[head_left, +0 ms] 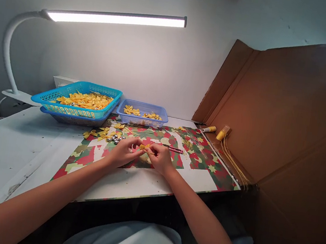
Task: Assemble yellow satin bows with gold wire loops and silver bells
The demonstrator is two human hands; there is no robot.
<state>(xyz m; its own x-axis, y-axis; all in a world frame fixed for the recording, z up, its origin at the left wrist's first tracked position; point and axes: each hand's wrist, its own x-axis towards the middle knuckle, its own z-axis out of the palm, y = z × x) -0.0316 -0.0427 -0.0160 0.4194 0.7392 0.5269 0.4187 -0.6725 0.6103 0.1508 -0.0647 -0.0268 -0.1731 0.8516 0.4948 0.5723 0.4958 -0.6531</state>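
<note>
A small yellow ribbon bow (pixel 144 146) is pinched between my two hands above the patterned sheet (pixel 97 165). My left hand (pixel 124 151) grips its left side with thumb and fingertips. On the other side, my right hand (pixel 160 158) has its fingers closed at the bow, where thin gold-coloured strands show; their exact hold is too small to make out. Left of my hands lie several loose yellow bows (pixel 104 132) and a little heap of shiny silver bells (pixel 115 138). Just beyond my right hand rests a pink-handled tool (pixel 175 149).
A turquoise basket (pixel 114 99) full of yellow bows stands back left, stacked on a blue one. Beside it is a smaller blue basket (pixel 141 121) with bows. Spools (pixel 209 129) and gold cords (pixel 235 163) lie right, against a cardboard wall (pixel 296 115). A lamp (pixel 116 19) hangs overhead.
</note>
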